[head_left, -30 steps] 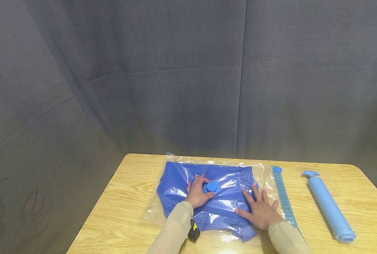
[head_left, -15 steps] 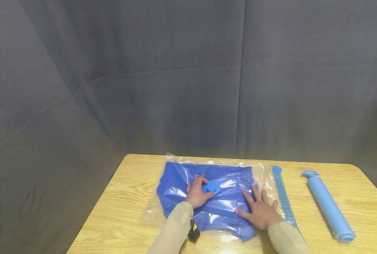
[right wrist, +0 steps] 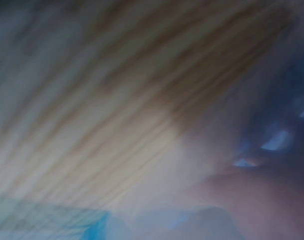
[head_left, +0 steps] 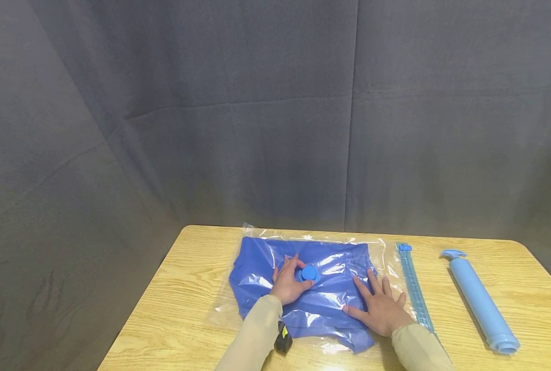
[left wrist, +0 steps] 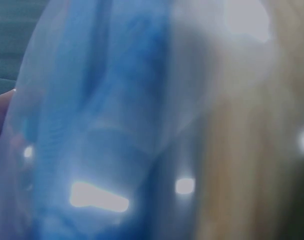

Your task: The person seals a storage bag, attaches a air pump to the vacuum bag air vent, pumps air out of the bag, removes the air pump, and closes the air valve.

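A clear plastic vacuum storage bag (head_left: 386,257) lies flat with a folded blue garment (head_left: 261,257) inside it. Near its middle sits a round blue valve cap (head_left: 309,273). My left hand (head_left: 288,283) grips the cap from the left, thumb at its near edge and index finger at its far edge. Spread fingers of my right hand (head_left: 381,307) rest on the bag's right part, over the garment's edge. In the left wrist view, blurred blue cloth (left wrist: 117,100) shows through shiny plastic. Only a blurred part of the right hand (right wrist: 261,200) appears in the right wrist view.
A blue zip strip with a slider (head_left: 405,247) runs along the bag's right edge. Farther right, a light blue hand pump (head_left: 481,299) lies on the wooden table (head_left: 173,293). A dark grey curtain (head_left: 257,129) hangs behind. Beside the left sleeve is a small black device (head_left: 283,338).
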`<state>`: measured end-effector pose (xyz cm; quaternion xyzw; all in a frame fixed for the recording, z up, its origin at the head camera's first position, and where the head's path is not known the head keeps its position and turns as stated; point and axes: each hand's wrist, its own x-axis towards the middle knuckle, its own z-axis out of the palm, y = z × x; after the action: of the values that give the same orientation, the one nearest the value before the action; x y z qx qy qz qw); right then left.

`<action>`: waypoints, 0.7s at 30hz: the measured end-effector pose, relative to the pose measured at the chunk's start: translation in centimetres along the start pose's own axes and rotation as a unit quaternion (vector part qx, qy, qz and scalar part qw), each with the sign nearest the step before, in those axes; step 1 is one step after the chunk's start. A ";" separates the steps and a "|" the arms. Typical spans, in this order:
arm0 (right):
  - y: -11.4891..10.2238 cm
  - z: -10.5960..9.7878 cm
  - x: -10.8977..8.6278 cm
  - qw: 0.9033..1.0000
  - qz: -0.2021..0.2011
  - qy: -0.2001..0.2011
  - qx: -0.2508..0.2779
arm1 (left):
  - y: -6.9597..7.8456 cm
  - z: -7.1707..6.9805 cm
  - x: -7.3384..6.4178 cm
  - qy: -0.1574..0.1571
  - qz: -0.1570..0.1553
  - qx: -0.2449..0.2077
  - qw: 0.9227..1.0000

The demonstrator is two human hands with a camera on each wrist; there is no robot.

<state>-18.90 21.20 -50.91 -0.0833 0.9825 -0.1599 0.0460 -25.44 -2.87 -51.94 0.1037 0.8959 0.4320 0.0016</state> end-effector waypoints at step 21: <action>-0.1 0.1 -0.2 1.000 -0.001 0.006 -0.004 | -0.3 0.1 0.1 0.003 0.004 -0.003 1.000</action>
<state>-18.68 21.10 -50.93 -0.0834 0.9833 -0.1568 0.0396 -25.56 -3.00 -52.20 0.1064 0.8940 0.4352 -0.0028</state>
